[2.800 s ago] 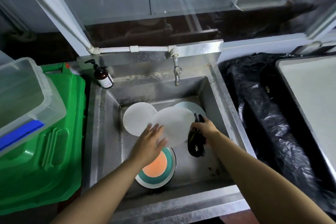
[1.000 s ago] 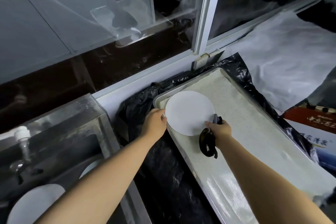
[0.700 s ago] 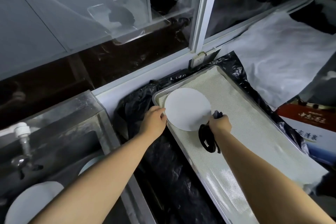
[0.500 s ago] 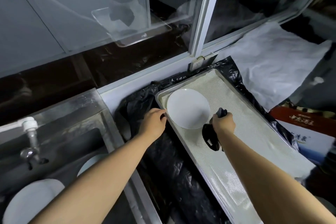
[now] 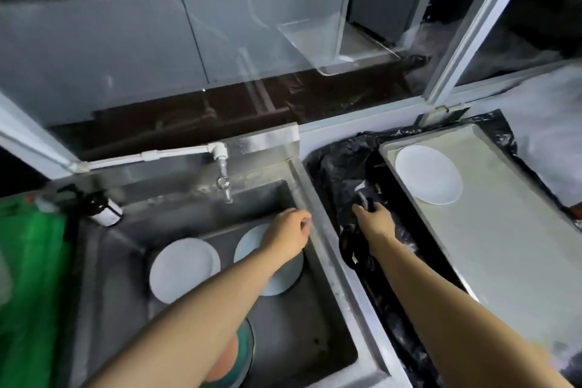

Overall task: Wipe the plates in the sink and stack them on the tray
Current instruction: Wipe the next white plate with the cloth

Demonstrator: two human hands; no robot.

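One white plate (image 5: 428, 179) lies at the far end of the metal tray (image 5: 504, 246) on the right. In the steel sink (image 5: 318, 230) lie a white plate (image 5: 182, 268), a pale blue plate (image 5: 248, 242) partly under my left forearm, and an orange and teal plate (image 5: 242, 353) near the front. My left hand (image 5: 288, 235) hovers over the sink's right side, fingers loosely curled, holding nothing. My right hand (image 5: 374, 224) grips a black cloth (image 5: 349, 249) above the black plastic between sink and tray.
A tap (image 5: 223, 179) on a white pipe hangs over the sink's back. A brown soap bottle (image 5: 104, 211) stands at the back left, beside a green bin (image 5: 31, 293). Black plastic sheeting (image 5: 340, 167) fills the gap beside the tray. A window runs behind.
The white plate went from the sink onto the tray and both hands let go of it. My left hand has moved back over the sink; my right hand has followed with the cloth.
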